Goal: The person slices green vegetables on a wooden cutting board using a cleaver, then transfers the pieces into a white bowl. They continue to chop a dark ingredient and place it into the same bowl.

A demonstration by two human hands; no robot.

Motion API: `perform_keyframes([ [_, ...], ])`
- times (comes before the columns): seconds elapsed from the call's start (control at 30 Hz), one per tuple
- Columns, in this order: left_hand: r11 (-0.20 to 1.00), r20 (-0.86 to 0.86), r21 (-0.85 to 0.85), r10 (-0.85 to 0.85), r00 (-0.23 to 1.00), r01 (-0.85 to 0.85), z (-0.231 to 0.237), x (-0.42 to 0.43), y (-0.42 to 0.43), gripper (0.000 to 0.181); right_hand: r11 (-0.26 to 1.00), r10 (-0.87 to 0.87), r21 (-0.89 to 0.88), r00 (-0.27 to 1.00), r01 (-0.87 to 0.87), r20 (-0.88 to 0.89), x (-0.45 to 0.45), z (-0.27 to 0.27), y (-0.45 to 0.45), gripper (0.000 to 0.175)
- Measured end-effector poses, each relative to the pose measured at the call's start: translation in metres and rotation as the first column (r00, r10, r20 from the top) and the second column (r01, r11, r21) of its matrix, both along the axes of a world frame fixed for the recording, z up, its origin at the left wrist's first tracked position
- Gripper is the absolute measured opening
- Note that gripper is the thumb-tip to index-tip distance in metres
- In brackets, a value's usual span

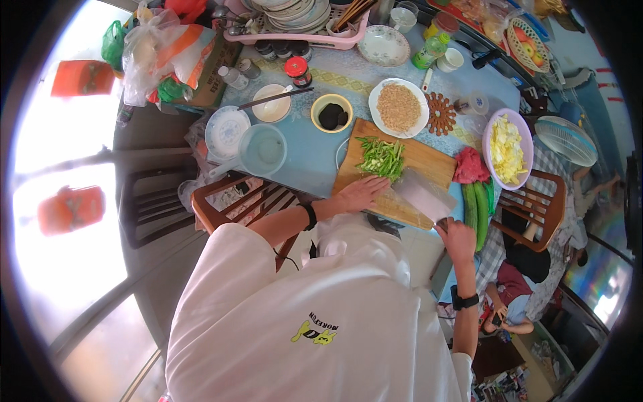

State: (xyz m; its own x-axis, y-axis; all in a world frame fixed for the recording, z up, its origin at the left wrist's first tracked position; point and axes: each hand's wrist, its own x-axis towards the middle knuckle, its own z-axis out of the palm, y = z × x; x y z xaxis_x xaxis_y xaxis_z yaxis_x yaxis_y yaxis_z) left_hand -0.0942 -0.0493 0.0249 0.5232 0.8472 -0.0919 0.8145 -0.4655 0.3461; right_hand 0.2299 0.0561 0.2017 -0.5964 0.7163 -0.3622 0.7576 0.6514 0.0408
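My right hand grips the handle of a Chinese cleaver, whose broad blade lies low over the right side of a wooden cutting board. Sliced green vegetable strips, perhaps peppers, form a pile on the board. My left hand rests at the board's near edge, palm down with fingers stretched, its fingertips beside the pile's near side. Whether it presses on the board or the strips is hard to tell. Behind the board stands a white plate of chopped light-brown bits.
Right of the board are a red cloth or bag, green cucumbers or similar gourds and a purple basin of yellow-white leaves. Left are a yellow-rimmed bowl, chopsticks and a plastic ladle. Wooden chairs flank the table; people sit beyond.
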Motion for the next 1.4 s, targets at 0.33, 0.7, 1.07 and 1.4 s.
perform_keyframes([
  [0.33, 0.994, 0.053, 0.000, -0.107, 0.993, 0.107, -0.011, -0.022, -0.017, 0.057, 0.985, 0.159, 0.053, 0.985, -0.162, 0.061, -0.027, 0.012, 0.020, 0.046],
  [0.7, 0.999, 0.272, -0.049, 0.024, 0.962, -0.012, 0.043, 0.011, 0.030, 0.051, 0.999, 0.046, 0.022, 0.997, -0.047, 0.058, -0.006, 0.041, 0.000, 0.043],
  [1.07, 0.964, -0.021, 0.178, -0.195, 0.981, 0.196, 0.003, 0.015, 0.024, 0.069, 0.990, -0.138, -0.008, 0.983, 0.138, -0.121, 0.047, 0.002, -0.033, 0.043],
  [1.4, 0.954, -0.318, 0.234, -0.105, 0.942, 0.185, 0.013, 0.010, 0.074, 0.077, 0.991, -0.128, -0.039, 0.989, 0.126, -0.071, 0.025, -0.010, -0.006, 0.043],
])
